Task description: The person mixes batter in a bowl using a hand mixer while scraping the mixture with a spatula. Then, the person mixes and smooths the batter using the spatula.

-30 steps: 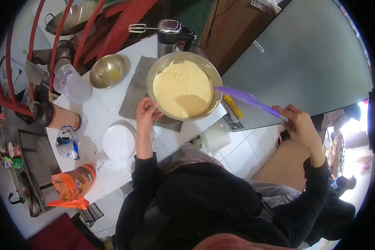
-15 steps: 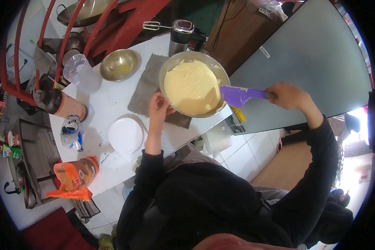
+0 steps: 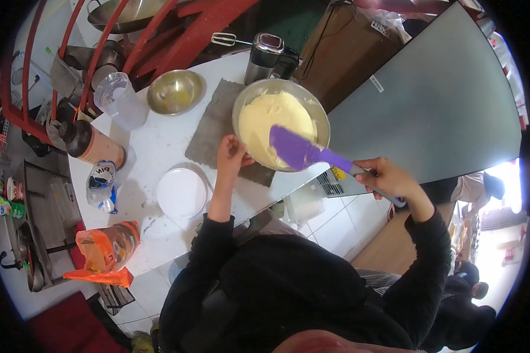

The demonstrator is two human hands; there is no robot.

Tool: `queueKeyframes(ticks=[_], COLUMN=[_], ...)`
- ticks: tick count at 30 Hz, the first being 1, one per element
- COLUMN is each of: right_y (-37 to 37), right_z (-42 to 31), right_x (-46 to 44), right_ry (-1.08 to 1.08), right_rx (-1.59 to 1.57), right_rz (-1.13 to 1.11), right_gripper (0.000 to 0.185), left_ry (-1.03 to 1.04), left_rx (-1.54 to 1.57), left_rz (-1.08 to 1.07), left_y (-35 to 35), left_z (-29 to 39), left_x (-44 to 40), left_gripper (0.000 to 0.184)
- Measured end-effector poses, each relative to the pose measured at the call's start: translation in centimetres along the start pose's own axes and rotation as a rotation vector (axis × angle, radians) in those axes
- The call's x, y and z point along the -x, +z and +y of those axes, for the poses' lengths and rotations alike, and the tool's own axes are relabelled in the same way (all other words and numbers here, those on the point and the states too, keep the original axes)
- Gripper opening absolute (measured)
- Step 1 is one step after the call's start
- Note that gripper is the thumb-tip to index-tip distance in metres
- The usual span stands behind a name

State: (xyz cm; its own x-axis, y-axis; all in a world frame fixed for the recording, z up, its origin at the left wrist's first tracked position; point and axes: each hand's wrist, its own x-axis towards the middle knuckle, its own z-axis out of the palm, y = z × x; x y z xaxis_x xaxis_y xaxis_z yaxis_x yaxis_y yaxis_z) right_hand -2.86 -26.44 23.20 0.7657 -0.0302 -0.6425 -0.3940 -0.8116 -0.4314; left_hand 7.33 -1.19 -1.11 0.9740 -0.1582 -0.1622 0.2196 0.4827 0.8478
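Note:
A metal mixing bowl (image 3: 323, 120) stands at the table's far right corner, filled with smooth pale yellow batter (image 3: 265, 115). My right hand (image 3: 388, 179) is closed around the grey handle of a purple spatula (image 3: 294, 147). Its broad blade lies over the batter, hiding part of it, with some batter smeared along the blade's edge. My left hand (image 3: 232, 153) pinches the bowl's near left rim between thumb and fingers. Under the bowl a grey cloth (image 3: 212, 126) is spread.
Behind the bowl stands a hand mixer (image 3: 265, 56). Leftward on the white table (image 3: 147, 194) are a smaller metal bowl (image 3: 175, 92), a clear jug (image 3: 121, 101), a brown bottle (image 3: 94, 144), a round white lid (image 3: 182, 193) and an orange bag (image 3: 107, 247). A large grey panel (image 3: 430, 112) borders the right.
The spatula has swung from the bowl's right rim leftward over the batter, its blade now lying across it. My right hand has come lower and nearer. My left hand still holds the rim.

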Motion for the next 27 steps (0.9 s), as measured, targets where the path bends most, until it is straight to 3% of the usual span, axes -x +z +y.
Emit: queueKeyframes(ticks=[3,7,11,14,27], right_y=[1.8,5.8,9.6,9.3,8.9], right_z=[2.2,6.4,12.1,11.5,15.3], right_x=[0.2,-0.4,-2.9,-2.4,-4.0], right_ry=[-0.273,-0.394,-0.405,-0.327,-0.324], right_rx=[0.096,0.205,0.357,0.135,0.139], right_rz=[0.429,0.767,0.829,0.844,0.828], right_gripper=[0.037,0.042,0.042,0.041,0.043], left_ry=[-0.013,-0.021,-0.033,-0.042,-0.039], left_rx=[-0.022,-0.023,-0.029,-0.059,-0.146], left_rz=[-0.006,0.014,0.036,0.058,0.114], left_y=[0.0,0.3,0.2,0.7,0.4], left_z=[-0.1,0.2,0.0,0.5,-0.1], left_x=[0.0,0.2,0.1,0.3,-0.1], left_gripper=[0.017,0.015,0.014,0.012,0.016])
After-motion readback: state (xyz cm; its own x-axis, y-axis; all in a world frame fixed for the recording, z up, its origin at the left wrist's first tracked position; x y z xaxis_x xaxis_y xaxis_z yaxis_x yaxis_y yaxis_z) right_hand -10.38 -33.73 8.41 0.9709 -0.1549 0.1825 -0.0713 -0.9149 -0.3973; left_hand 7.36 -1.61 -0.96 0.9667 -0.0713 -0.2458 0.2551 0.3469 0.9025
